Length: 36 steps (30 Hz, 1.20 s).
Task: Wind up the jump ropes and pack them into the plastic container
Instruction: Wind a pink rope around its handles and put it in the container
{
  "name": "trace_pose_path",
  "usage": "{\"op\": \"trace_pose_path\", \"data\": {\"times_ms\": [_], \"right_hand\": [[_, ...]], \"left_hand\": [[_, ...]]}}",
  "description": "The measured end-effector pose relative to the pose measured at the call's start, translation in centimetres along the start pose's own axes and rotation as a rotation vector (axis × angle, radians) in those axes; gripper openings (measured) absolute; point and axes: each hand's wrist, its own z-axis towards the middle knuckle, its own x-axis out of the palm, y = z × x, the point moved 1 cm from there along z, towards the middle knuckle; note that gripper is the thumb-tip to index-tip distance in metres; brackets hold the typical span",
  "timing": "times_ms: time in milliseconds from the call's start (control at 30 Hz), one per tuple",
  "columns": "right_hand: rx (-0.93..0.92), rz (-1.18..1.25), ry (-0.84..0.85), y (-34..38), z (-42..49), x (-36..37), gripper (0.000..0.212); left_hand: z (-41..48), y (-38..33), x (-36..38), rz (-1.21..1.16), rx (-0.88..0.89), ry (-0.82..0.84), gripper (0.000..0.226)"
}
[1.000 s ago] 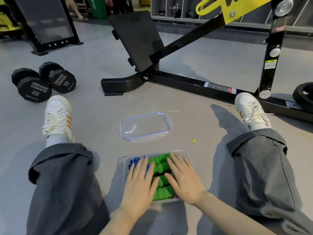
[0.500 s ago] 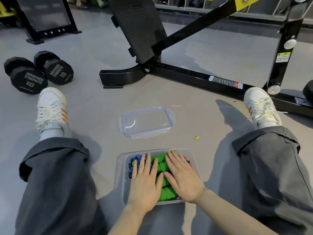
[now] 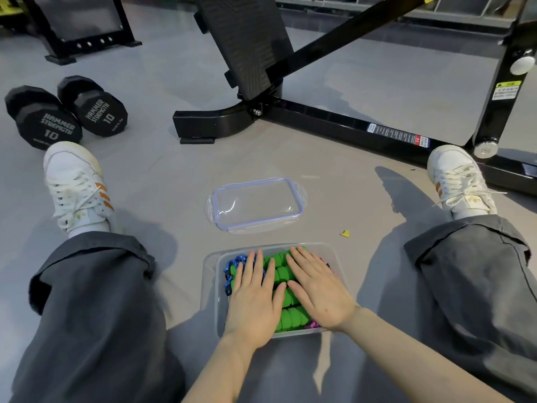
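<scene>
This is looking like a gym: two black dumbbells (image 3: 69,114) marked 10 are lying left of a black weight machine (image 3: 334,123), and a rack (image 3: 78,21) is standing farther left.

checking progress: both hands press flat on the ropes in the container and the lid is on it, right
No: the head view shows the lid on the floor beyond the container. The left hand and right hand do press the ropes.

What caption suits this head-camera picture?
Left hand and right hand press jump ropes down into the plastic container, lid lying beyond.
</scene>
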Motion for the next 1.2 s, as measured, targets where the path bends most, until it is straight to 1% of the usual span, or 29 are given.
{"op": "trace_pose_path", "data": {"times_ms": [167, 300, 400, 467, 533, 600, 633, 700, 733, 767, 833, 867, 900, 967, 1067, 1200], "right_hand": [[-0.004, -0.021, 0.007, -0.6, 0.6, 0.4, 0.085], [0.025, -0.004, -0.002, -0.4, 0.4, 0.6, 0.089], [0.047, 0.036, -0.012, -0.1, 0.3, 0.0, 0.094], [0.06, 0.094, -0.074, -0.1, 0.9, -0.9, 0.097], [0.067, 0.136, -0.153, -0.4, 2.1, -2.0, 0.092], [0.085, 0.151, -0.202, -0.9, 3.5, -2.9, 0.091], [0.097, 0.147, -0.227, -1.0, 4.2, -3.1, 0.093], [0.125, 0.152, -0.234, -0.5, 5.1, -3.1, 0.096], [0.122, 0.155, -0.212, 0.0, 4.9, -2.6, 0.094], [0.104, 0.136, -0.192, 0.7, 4.5, -2.1, 0.088], [0.066, 0.08, -0.142, 1.7, 3.0, -1.1, 0.065], [0.043, 0.041, -0.143, 1.7, 2.6, -0.7, 0.054], [0.037, 0.046, -0.135, 1.5, 2.5, -0.4, 0.046], [0.052, 0.11, -0.166, 1.1, 2.6, -0.3, 0.041], [0.087, 0.119, -0.268, 1.1, 2.6, 0.1, 0.04], [0.111, 0.017, -0.273, 1.1, 2.8, 0.6, 0.033]], "left_hand": [[0.3, 0.1, -0.2, -0.015, -0.005, 0.021, 0.066], [-0.1, -0.2, -0.8, -0.032, -0.006, 0.046, 0.066], [0.0, -0.1, -0.9, -0.059, -0.002, 0.022, 0.066], [0.9, 0.3, -1.4, -0.108, -0.048, 0.013, 0.067], [2.6, 1.5, -2.3, -0.149, -0.103, -0.067, 0.076], [4.7, 2.8, -3.3, -0.167, -0.119, -0.074, 0.083], [5.6, 3.3, -3.6, -0.152, -0.115, -0.087, 0.081], [6.5, 3.5, -3.8, -0.048, -0.076, -0.097, 0.066], [6.1, 2.9, -3.3, -0.003, -0.05, -0.115, 0.058], [5.4, 2.0, -2.5, 0.018, -0.017, -0.146, 0.054], [3.3, 0.0, -1.4, -0.016, 0.001, -0.165, 0.052], [2.5, -0.7, -0.9, -0.019, -0.003, -0.164, 0.051], [2.1, -1.0, -0.4, -0.006, -0.013, -0.176, 0.05], [2.0, -1.0, 0.4, 0.041, -0.028, -0.241, 0.046], [1.9, -0.8, 0.4, 0.031, -0.023, -0.282, 0.042], [1.9, -0.3, 0.6, -0.002, 0.018, -0.231, 0.04]]}}
